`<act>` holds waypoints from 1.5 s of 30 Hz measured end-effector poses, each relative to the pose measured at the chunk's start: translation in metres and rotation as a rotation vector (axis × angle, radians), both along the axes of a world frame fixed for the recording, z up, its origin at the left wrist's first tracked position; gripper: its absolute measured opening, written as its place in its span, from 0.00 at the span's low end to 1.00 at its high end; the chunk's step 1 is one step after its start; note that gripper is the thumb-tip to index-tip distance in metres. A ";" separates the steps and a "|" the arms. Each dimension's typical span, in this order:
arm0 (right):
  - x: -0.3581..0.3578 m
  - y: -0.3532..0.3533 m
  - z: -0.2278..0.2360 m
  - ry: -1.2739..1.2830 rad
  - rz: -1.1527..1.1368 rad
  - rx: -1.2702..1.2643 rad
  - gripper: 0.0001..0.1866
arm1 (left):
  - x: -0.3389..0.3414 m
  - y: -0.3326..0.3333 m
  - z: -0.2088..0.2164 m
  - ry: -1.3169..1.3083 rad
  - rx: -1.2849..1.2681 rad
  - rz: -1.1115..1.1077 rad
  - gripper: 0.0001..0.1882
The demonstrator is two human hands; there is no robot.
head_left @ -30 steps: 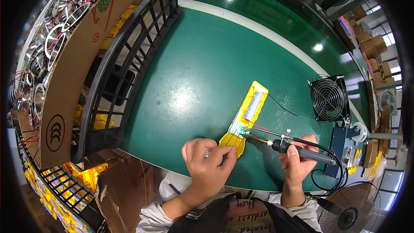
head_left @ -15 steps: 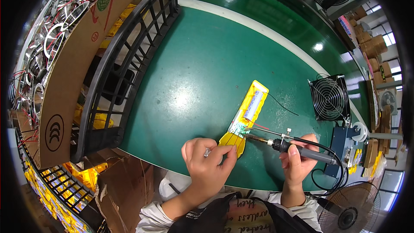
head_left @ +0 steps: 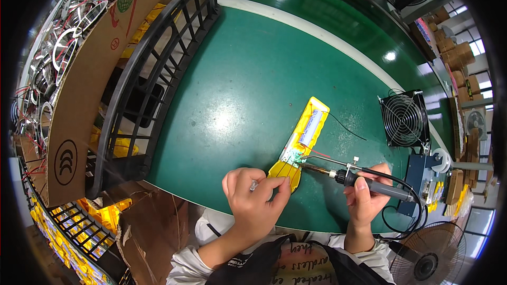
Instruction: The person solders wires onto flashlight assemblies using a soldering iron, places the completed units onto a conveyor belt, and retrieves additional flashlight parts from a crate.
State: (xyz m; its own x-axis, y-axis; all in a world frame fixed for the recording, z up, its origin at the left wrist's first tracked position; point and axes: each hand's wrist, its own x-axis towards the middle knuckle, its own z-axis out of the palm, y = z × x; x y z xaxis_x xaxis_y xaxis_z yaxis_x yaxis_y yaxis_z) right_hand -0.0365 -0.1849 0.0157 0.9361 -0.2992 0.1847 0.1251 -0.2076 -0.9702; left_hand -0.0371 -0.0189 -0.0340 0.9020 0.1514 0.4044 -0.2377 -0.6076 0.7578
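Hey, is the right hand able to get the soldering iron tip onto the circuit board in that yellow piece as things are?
Probably yes. The right hand holds the soldering iron, whose tip already sits at the circuit board, with nothing between them.

The soldering iron (head_left: pixel 364 182) tip is edging slightly closer to the yellow housing (head_left: pixel 301 142); both hands are otherwise holding position.

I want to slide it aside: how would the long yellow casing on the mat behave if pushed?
The yellow casing looks like thin plastic, so probably light and stiff. It lies flat, unlikely to roll or tip. The left hand pins one end, and thin wires may drag along.
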 end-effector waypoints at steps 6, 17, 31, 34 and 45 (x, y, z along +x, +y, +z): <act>0.000 -0.002 0.000 -0.030 -0.007 0.019 0.12 | 0.000 0.000 0.000 0.028 0.001 -0.003 0.07; -0.001 -0.001 0.003 0.002 0.049 0.024 0.09 | 0.001 -0.001 0.001 -0.005 0.002 0.008 0.06; 0.000 -0.001 0.000 -0.020 0.021 -0.023 0.11 | 0.001 -0.001 0.000 -0.005 -0.001 0.004 0.06; 0.000 0.000 0.000 -0.044 0.006 -0.013 0.11 | 0.001 -0.002 0.000 -0.008 -0.001 0.008 0.07; 0.000 -0.001 0.001 -0.002 0.046 0.017 0.10 | 0.001 -0.001 0.001 0.011 -0.001 0.001 0.06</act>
